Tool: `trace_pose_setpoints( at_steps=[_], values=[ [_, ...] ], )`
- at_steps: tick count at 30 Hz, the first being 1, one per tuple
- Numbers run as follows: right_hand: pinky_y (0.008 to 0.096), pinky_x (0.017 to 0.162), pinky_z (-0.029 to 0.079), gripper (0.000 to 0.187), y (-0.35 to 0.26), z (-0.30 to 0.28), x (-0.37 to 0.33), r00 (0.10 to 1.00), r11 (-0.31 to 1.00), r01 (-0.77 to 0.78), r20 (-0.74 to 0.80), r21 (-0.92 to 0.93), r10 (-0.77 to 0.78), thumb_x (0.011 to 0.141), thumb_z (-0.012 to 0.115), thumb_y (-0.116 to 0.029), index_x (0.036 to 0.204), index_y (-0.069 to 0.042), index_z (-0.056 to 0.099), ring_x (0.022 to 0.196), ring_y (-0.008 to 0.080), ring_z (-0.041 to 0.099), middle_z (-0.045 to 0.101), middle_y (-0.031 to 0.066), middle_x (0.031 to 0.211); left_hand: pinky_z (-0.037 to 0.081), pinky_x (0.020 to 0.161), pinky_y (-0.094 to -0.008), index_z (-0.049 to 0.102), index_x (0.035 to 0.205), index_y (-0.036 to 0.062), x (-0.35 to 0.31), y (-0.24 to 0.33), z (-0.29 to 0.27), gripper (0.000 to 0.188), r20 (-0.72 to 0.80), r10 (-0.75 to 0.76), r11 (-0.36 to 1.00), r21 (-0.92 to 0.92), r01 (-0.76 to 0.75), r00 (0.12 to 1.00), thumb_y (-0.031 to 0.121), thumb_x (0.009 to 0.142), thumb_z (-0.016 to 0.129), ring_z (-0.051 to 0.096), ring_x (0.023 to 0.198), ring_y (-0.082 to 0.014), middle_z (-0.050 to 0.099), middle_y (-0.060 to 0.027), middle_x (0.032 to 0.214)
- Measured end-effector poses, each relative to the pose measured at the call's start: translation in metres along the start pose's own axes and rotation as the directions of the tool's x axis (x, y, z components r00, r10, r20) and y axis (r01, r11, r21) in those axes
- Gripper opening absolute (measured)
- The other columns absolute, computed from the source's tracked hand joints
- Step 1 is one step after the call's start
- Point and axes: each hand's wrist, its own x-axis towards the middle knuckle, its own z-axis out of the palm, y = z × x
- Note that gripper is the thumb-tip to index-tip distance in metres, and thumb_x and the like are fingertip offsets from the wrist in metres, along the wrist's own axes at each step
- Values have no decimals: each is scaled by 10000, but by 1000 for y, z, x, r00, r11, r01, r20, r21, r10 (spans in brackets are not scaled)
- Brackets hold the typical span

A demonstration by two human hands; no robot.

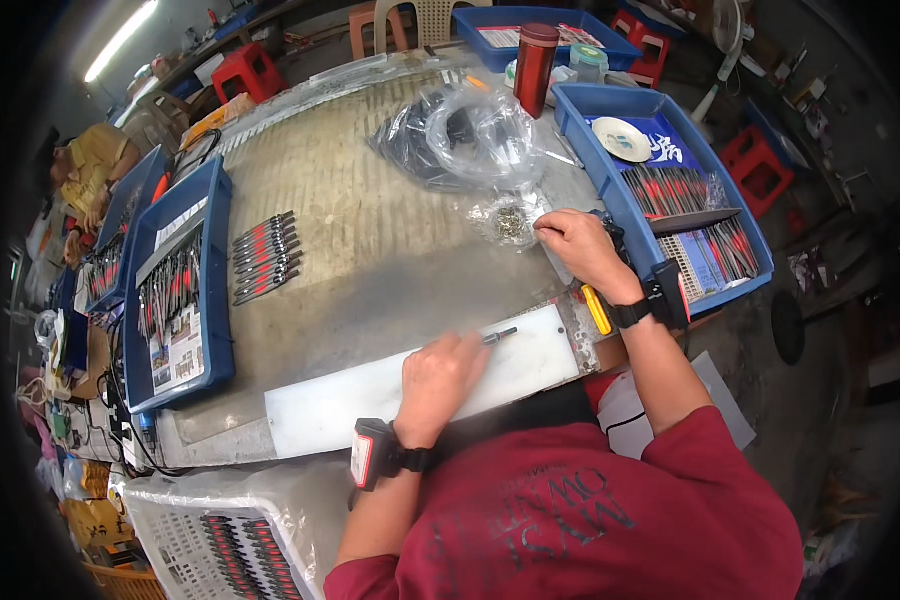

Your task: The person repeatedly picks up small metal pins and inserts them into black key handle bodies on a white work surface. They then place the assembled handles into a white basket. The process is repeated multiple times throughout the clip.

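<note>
My left hand point(442, 375), somewhat blurred, is closed over the white board point(370, 400) at the table's near edge. A slim dark piece with a metallic part point(500, 336) juts from its fingers; the rest is hidden. My right hand point(577, 245) is pinched at the right of the table, beside a clear plastic bag of small brassy metal parts point(511, 224). Whether anything is between its fingertips is too small to see. Several slim red-and-black tools point(266, 258) lie in a row left of the table's middle.
A blue tray point(220, 300) at left and another blue tray point(595, 165) at right hold red-and-dark pieces. Behind lie clear plastic bags point(470, 140) and a red flask point(537, 70). A yellow-handled tool point(597, 310) is near my right wrist. A white crate point(165, 530) stands below left.
</note>
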Motion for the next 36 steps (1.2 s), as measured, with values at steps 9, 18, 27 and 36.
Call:
trace_pose_setpoints(
  at_steps=[9, 18, 27, 36],
  values=[
    [446, 743, 485, 148, 20, 29, 21, 989, 980, 134, 76, -146, -124, 799, 557, -117, 799, -18, 667, 795, 367, 615, 637, 195, 803, 483, 492, -383, 564, 785, 92, 1, 2, 0, 153, 17, -5, 999, 37, 4, 1000, 202, 792, 669, 597, 580, -268, 537, -76, 636],
    [450, 686, 488, 117, 28, 47, 29, 971, 912, 233, 141, -338, -195, 768, 566, -81, 718, 4, 629, 728, 365, 611, 618, 189, 738, 481, 499, -390, 561, 784, 95, 1, 2, 0, 147, 5, 6, 1000, 23, -6, 1000, 197, 787, 667, 589, 588, -266, 528, -79, 638],
    [454, 719, 488, 109, 15, 34, 25, 973, 946, 225, 105, -235, -205, 759, 540, -56, 746, 19, 617, 777, 384, 610, 620, 222, 773, 479, 508, -401, 550, 780, 91, 0, 2, 0, 152, 5, -9, 1000, 9, 9, 1000, 191, 782, 665, 583, 591, -280, 524, -84, 640],
    [431, 725, 469, 149, 21, 29, 24, 991, 986, 80, 122, -147, -63, 838, 582, -126, 874, 10, 632, 815, 381, 604, 626, 208, 840, 481, 512, -404, 557, 790, 90, 0, 2, 1, 147, 5, -9, 1000, 3, 9, 1000, 190, 780, 664, 582, 590, -281, 526, -87, 633]
  ],
)
